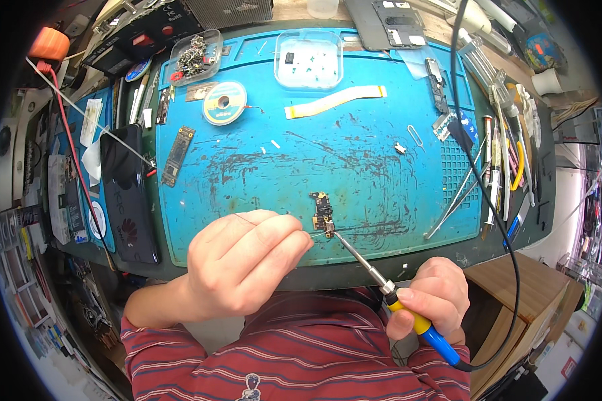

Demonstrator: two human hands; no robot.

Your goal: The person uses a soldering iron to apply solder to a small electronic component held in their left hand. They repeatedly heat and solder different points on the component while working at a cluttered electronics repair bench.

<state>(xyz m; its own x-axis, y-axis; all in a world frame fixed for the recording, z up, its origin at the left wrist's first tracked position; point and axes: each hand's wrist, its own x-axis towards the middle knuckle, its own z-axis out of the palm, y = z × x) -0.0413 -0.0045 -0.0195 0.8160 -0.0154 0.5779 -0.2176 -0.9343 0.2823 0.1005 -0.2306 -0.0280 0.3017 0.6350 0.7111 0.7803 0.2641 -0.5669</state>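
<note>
On the blue work mat (267, 180) lies a small dark circuit board (323, 212) with gold-coloured contacts and a metal connector at its near end. My right hand (438, 297) is closed round the yellow and blue handle of a soldering iron (368, 267). The iron's tip meets the board's near end, by the connector. Thumb and fingers pinched together, my left hand (244, 260) holds a thin solder wire (317, 234) whose end reaches the same spot. Whether the wire touches the tip cannot be made out.
A solder spool (224, 103), a white flex cable (336, 102) and a clear tray (309, 59) stand farther back. A long circuit board (177, 156) lies left, beside a dark phone back (131, 194). The iron's black cord (515, 267) loops along the right, near tweezers (456, 199).
</note>
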